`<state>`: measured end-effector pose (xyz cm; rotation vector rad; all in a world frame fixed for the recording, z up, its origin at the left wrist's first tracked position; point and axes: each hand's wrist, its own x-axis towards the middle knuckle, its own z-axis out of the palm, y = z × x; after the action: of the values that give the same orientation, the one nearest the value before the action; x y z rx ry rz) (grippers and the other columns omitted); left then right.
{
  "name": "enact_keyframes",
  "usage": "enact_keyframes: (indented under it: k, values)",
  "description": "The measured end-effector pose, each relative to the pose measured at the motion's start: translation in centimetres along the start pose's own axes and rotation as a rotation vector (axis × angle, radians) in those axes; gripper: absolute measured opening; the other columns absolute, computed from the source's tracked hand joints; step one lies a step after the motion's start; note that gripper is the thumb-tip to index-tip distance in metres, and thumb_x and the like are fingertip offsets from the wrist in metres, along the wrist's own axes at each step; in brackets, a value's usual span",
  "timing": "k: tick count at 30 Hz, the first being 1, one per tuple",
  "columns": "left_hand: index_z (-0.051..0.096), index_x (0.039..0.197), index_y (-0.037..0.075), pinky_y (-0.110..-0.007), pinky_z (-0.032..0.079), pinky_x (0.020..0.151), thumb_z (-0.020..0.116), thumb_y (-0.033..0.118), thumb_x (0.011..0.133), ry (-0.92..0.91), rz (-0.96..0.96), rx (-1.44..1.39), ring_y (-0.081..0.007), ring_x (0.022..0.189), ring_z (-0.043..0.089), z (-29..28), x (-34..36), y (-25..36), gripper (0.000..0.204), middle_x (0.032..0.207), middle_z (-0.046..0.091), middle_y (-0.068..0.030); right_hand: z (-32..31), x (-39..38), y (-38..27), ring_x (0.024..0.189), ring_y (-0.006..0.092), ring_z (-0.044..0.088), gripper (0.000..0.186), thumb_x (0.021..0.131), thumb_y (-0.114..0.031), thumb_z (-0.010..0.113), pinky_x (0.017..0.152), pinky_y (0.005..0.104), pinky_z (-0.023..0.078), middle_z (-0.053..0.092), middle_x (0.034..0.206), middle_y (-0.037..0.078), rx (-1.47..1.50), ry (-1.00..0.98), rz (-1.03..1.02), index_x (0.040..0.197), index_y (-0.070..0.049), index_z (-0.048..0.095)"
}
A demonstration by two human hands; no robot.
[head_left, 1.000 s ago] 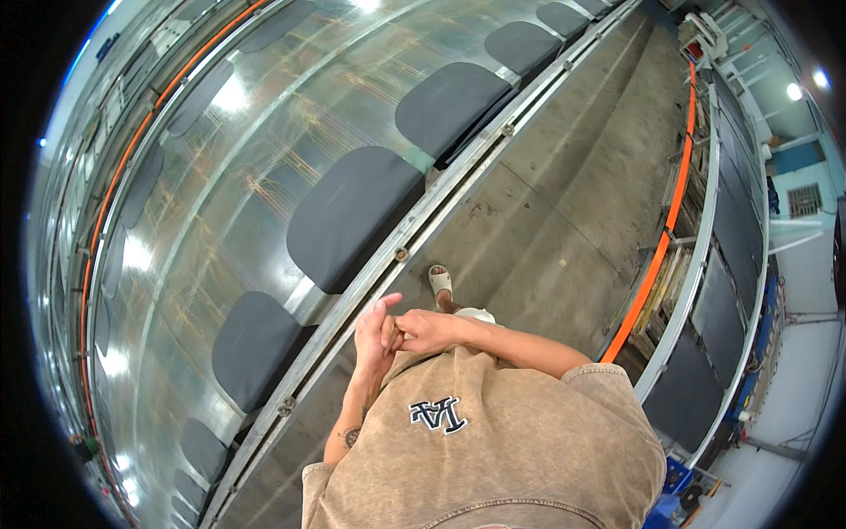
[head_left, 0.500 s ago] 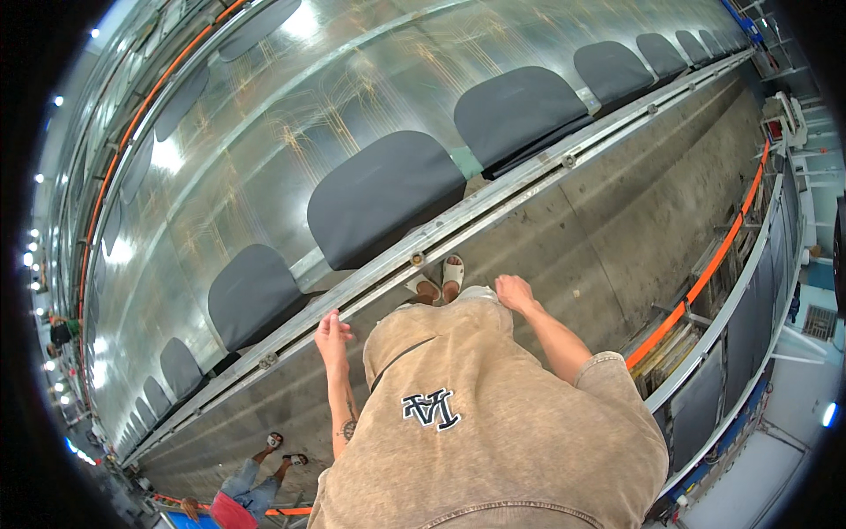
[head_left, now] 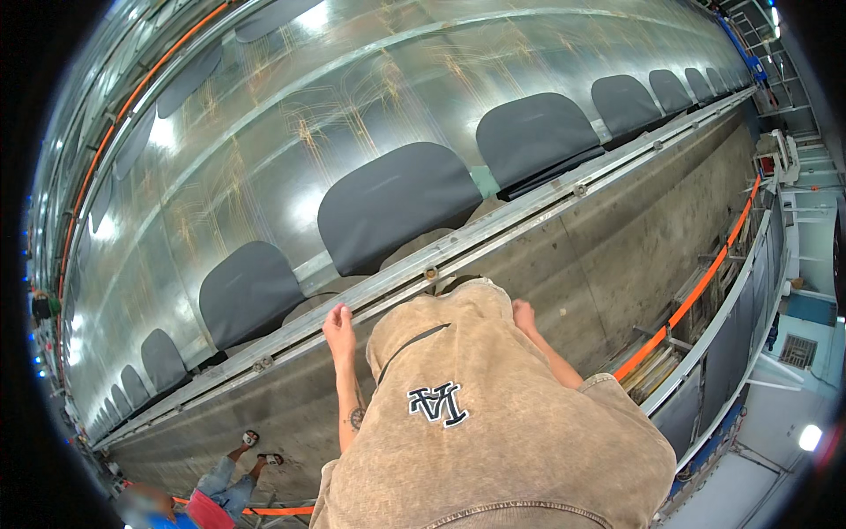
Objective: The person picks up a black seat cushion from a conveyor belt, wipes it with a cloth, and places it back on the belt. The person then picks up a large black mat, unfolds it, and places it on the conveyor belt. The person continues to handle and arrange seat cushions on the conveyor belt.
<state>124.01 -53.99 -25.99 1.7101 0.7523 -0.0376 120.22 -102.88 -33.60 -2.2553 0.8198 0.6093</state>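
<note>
grey pads (head_left: pixel 401 207) along the table's (head_left: pixel 264 198) near edge, with left hand (head_left: pixel 338 326) and right hand (head_left: pixel 523 316) now unclasped, apart, apparently free

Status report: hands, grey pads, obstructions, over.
Left hand near metal rail; right hand beside shirt. Grey pads lined along rail, untouched. Rail between left hand and pads.

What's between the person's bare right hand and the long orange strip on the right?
Head view: grey-brown concrete floor with a small pale speck shows between the right hand and the orange strip.
</note>
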Motion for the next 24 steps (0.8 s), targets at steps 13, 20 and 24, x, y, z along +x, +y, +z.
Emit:
enact_keyframes:
  k: [13, 20, 24]
  values:
    - [0.049, 0.126, 0.002, -0.033, 0.056, 0.066, 0.066, 0.018, 0.097, 0.184, -0.431, -0.322, -0.0219, 0.082, 0.07, 6.3, 9.3, 1.3, 0.037, 0.113, 0.063, -0.0104, -5.4, 11.3, -25.2, 0.078, 0.0165, 0.069, 0.042, 0.09, -0.016, 0.073, 0.061, 0.0293, 0.057, 0.066, 0.11, 0.012, 0.69, -0.06, -0.173, 0.123, 0.002, 0.055]
    - [0.045, 0.126, -0.003, -0.035, 0.054, 0.068, 0.071, 0.026, 0.094, 0.281, -0.37, -0.271, -0.02, 0.086, 0.065, 9.1, 8.7, 3.2, 0.05, 0.109, 0.063, -0.0153, -5.2, 14.1, -26.9, 0.076, 0.0175, 0.066, 0.06, 0.078, -0.024, 0.086, 0.063, 0.0328, 0.056, 0.063, 0.104, 0.013, 0.534, -0.127, -0.087, 0.118, 0.002, 0.05]
    - [0.067, 0.089, -0.004, -0.034, 0.048, 0.063, 0.081, 0.043, 0.084, 0.465, -0.126, 0.319, -0.0162, 0.064, 0.055, 7.2, 9.3, 1.3, 0.049, 0.083, 0.066, -0.0104, -6.5, 14.8, -28.2, 0.079, 0.02, 0.062, 0.066, 0.068, -0.043, 0.091, 0.074, 0.0351, 0.052, 0.065, 0.091, 0.01, 0.129, 0.084, -0.342, 0.105, 0.002, 0.059]
